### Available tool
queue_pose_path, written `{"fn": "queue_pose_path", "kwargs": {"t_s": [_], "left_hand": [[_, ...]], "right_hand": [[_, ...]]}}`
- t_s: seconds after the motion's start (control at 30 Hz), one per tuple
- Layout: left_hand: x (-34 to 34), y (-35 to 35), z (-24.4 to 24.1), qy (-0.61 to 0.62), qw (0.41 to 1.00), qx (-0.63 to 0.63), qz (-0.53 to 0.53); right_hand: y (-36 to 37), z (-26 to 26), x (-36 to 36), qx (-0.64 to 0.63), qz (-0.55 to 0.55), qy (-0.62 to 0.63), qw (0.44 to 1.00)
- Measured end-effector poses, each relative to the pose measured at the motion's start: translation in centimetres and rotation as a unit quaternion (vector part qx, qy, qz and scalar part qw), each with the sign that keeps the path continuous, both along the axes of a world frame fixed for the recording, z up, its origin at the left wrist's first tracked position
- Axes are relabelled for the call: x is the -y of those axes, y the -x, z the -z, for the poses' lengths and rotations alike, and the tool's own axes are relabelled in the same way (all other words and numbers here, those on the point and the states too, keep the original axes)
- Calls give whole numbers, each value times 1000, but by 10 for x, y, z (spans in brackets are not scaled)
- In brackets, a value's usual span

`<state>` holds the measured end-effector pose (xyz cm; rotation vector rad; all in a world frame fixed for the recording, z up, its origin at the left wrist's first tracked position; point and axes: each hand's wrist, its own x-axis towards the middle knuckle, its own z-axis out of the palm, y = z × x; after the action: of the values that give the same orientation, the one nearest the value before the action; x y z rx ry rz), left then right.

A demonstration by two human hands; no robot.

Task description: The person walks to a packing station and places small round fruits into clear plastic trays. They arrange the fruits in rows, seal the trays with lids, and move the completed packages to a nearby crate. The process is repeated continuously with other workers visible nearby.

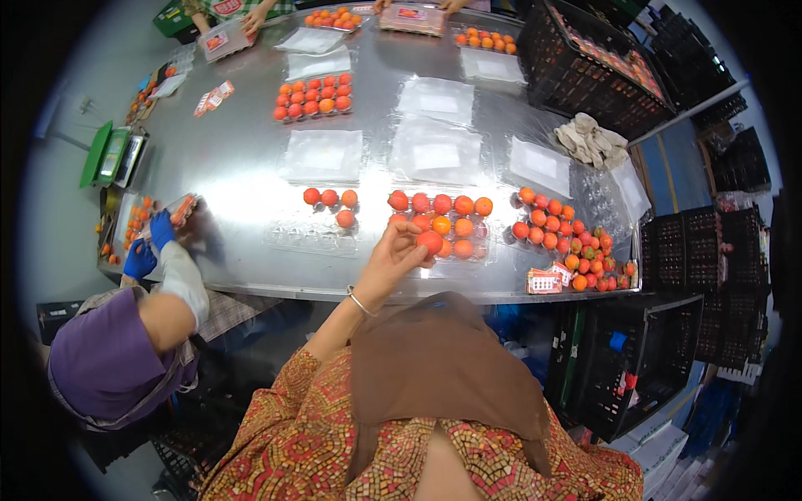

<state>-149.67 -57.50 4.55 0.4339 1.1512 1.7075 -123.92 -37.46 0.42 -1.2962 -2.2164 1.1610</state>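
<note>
My left hand, with a bangle at its wrist, pinches a round red-orange fruit between thumb and fingertips. The fruit is above a clear plastic tray partly filled with similar fruits, some hidden behind my hand. To its left, another clear tray has fruits in its far row and one in the row nearer me; its other visible cups are bare. A third group of fruits in cups adjoins a loose pile of fruits on the right. My right hand is out of view.
Printed cards lie near the steel table's front edge. White pads stretch across the middle. A crumpled cloth and black crate stand at right. A blue-gloved co-worker handles a pack at left; others' hands are across the table.
</note>
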Motion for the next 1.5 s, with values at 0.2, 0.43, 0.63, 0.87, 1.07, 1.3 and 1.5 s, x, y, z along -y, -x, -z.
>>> {"fn": "queue_pose_path", "kwargs": {"t_s": [0.2, 0.43, 0.63, 0.87, 1.07, 1.3, 1.5], "left_hand": [[27, 26, 11, 86, 993, -82, -24], [84, 109, 58, 127, 971, -146, -139], [83, 139, 99, 168, 882, -382, -218], [81, 122, 125, 201, 783, -530, -257], [80, 122, 128, 225, 767, -536, -273], [64, 98, 87, 234, 834, -388, -315], [13, 44, 55, 54, 932, -272, -234]], "right_hand": [[-122, 75, 84, 294, -23, 181, 938], [-108, 53, 66, 179, 22, 32, 983], [-30, 7, 11, 43, -32, -136, 989], [46, 3, -37, -98, -55, -194, 974], [110, -1, -57, -55, -157, -219, 961], [117, 2, -69, -49, -191, -200, 960], [106, -20, -28, -266, -116, 208, 934]]}}
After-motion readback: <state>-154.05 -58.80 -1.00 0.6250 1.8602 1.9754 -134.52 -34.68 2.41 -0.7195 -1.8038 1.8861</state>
